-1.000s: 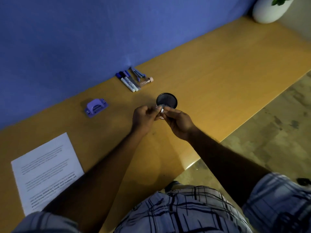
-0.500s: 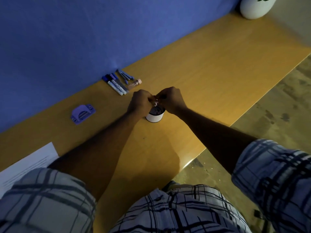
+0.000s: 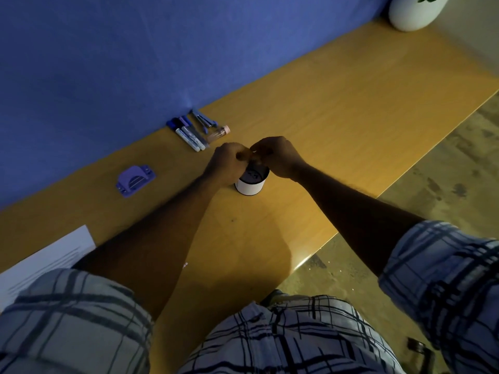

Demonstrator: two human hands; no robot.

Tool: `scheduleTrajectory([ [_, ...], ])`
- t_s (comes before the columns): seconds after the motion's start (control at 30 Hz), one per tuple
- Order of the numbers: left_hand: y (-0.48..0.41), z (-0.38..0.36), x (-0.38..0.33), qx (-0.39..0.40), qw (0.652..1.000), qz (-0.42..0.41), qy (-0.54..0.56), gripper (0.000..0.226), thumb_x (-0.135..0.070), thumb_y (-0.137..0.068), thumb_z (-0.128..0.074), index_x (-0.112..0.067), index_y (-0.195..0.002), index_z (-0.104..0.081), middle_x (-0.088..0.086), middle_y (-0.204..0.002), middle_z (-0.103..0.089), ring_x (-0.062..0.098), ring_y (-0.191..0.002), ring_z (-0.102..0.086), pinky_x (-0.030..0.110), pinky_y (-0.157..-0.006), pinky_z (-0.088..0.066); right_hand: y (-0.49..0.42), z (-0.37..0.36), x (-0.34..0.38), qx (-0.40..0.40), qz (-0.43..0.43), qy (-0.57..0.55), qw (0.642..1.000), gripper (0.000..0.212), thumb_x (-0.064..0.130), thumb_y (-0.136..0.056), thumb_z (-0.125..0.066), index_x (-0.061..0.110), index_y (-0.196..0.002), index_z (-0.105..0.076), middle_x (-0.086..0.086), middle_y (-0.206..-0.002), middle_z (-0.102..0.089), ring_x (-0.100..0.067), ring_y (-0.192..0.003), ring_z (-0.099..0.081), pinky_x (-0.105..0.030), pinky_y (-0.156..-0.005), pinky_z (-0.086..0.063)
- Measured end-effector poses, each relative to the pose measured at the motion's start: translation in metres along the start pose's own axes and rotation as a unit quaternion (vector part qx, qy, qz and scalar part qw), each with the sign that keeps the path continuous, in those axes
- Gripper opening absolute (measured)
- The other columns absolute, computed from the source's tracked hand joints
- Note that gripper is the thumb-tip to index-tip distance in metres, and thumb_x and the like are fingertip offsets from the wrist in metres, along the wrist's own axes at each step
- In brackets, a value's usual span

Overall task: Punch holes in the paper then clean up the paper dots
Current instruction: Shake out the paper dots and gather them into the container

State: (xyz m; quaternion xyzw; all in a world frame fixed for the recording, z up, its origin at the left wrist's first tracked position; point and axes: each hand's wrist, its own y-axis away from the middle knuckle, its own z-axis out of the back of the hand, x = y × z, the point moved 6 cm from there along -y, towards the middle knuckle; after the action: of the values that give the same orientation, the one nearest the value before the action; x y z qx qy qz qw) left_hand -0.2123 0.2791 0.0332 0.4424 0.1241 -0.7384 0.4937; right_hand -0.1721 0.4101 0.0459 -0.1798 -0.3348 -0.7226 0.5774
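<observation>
scarcely shifted from half a second back, though reached well forward of a second back: left hand (image 3: 225, 164) and right hand (image 3: 278, 155) knuckle to knuckle right above white cup (image 3: 249, 188). both curled tight, fingertips pinched together on a pale bit (image 3: 252, 151), too small to name, likely punched-out paper. straight below the pinch: cup's dark mouth, upright on table (image 3: 351, 117), between the two wrists. no sideways travel needed, judging by that; only a release downward. paper (image 3: 48, 259) well apart by the left arm, purple hole punch (image 3: 135, 180) between it and the cup.
</observation>
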Motion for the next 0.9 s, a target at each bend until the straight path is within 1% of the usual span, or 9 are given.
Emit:
scheduleTrajectory([
  [0.03,0.003,0.000,0.003,0.008,0.993,0.049,0.109,0.030,-0.013,-0.092,-0.057,-0.008,-0.120,-0.063,0.012,-0.114,-0.069,0.020,-0.101,-0.066,0.038,-0.087,-0.057,0.002,0.001,-0.006,0.003,-0.042,-0.111,0.993,0.027,0.003,-0.092,-0.055,0.006,-0.116,-0.066,-0.011,-0.113,-0.069,-0.020,-0.099,-0.065,-0.033,-0.084,-0.057],
  [0.1,0.011,-0.002,0.003,0.033,0.945,0.121,0.301,0.036,-0.016,-0.097,-0.046,-0.005,-0.131,-0.054,0.017,-0.123,-0.064,0.024,-0.105,-0.064,0.039,-0.087,-0.054,0.008,-0.001,-0.012,0.005,-0.108,-0.314,0.943,0.023,0.010,-0.098,-0.052,0.003,-0.117,-0.063,-0.018,-0.112,-0.070,-0.026,-0.096,-0.070,-0.035,-0.084,-0.058],
  [0.17,0.018,-0.001,0.000,0.062,0.912,0.148,0.378,0.044,-0.028,-0.100,-0.035,-0.006,-0.136,-0.049,0.019,-0.130,-0.059,0.029,-0.116,-0.059,0.043,-0.095,-0.048,0.013,-0.003,-0.016,0.012,-0.145,-0.394,0.907,0.036,0.035,-0.100,-0.050,0.006,-0.117,-0.062,-0.017,-0.112,-0.071,-0.029,-0.100,-0.070,-0.038,-0.087,-0.058],
  [0.23,0.023,0.000,-0.001,0.088,0.891,0.151,0.420,0.054,-0.042,-0.100,-0.028,-0.009,-0.138,-0.048,0.020,-0.134,-0.057,0.031,-0.123,-0.055,0.047,-0.105,-0.042,0.018,-0.004,-0.016,0.027,-0.150,-0.424,0.893,0.055,0.056,-0.096,-0.043,0.009,-0.120,-0.060,-0.014,-0.114,-0.070,-0.028,-0.103,-0.069,-0.039,-0.091,-0.055],
  [0.4,0.035,-0.001,0.000,0.133,0.874,0.137,0.447,0.069,-0.062,-0.094,-0.026,-0.014,-0.139,-0.048,0.017,-0.138,-0.055,0.030,-0.127,-0.053,0.054,-0.112,-0.033,0.030,-0.005,-0.013,0.052,-0.147,-0.481,0.862,0.075,0.070,-0.092,-0.031,0.010,-0.132,-0.053,-0.014,-0.124,-0.066,-0.028,-0.113,-0.064,-0.042,-0.101,-0.048],
  [0.57,0.059,0.012,-0.001,0.112,0.880,0.093,0.452,0.053,-0.058,-0.097,-0.025,-0.027,-0.119,-0.060,0.012,-0.133,-0.060,0.027,-0.124,-0.057,0.051,-0.109,-0.037,0.048,-0.012,-0.007,0.063,-0.151,-0.584,0.795,0.079,0.071,-0.091,-0.033,0.007,-0.133,-0.052,-0.017,-0.125,-0.066,-0.030,-0.117,-0.062,-0.042,-0.103,-0.047],
  [0.67,0.078,0.019,0.019,0.102,0.888,0.093,0.439,0.064,-0.058,-0.097,-0.020,-0.016,-0.133,-0.054,0.012,-0.135,-0.059,0.027,-0.123,-0.057,0.047,-0.106,-0.041,0.058,-0.026,0.000,0.069,-0.144,-0.623,0.766,0.078,0.069,-0.092,-0.033,0.003,-0.129,-0.054,-0.019,-0.124,-0.066,-0.034,-0.119,-0.061,-0.044,-0.102,-0.047],
  [0.77,0.103,0.027,0.056,0.073,0.901,0.112,0.412,0.062,-0.056,-0.097,-0.019,-0.017,-0.128,-0.057,0.010,-0.129,-0.062,0.024,-0.118,-0.060,0.042,-0.097,-0.045,0.067,-0.050,0.005,0.085,-0.148,-0.606,0.777,0.079,0.069,-0.092,-0.030,0.005,-0.127,-0.059,-0.018,-0.125,-0.066,-0.033,-0.120,-0.060,-0.043,-0.104,-0.044],
  [0.9,0.141,0.035,0.116,-0.001,0.916,0.191,0.353,0.057,-0.060,-0.095,-0.027,-0.020,-0.114,-0.063,0.006,-0.116,-0.068,0.018,-0.098,-0.064,0.031,-0.078,-0.045,0.078,-0.088,0.013,0.106,-0.160,-0.582,0.790,0.067,0.066,-0.093,-0.032,0.009,-0.116,-0.061,-0.013,-0.110,-0.070,-0.029,-0.103,-0.066,-0.042,-0.094,-0.046],
])
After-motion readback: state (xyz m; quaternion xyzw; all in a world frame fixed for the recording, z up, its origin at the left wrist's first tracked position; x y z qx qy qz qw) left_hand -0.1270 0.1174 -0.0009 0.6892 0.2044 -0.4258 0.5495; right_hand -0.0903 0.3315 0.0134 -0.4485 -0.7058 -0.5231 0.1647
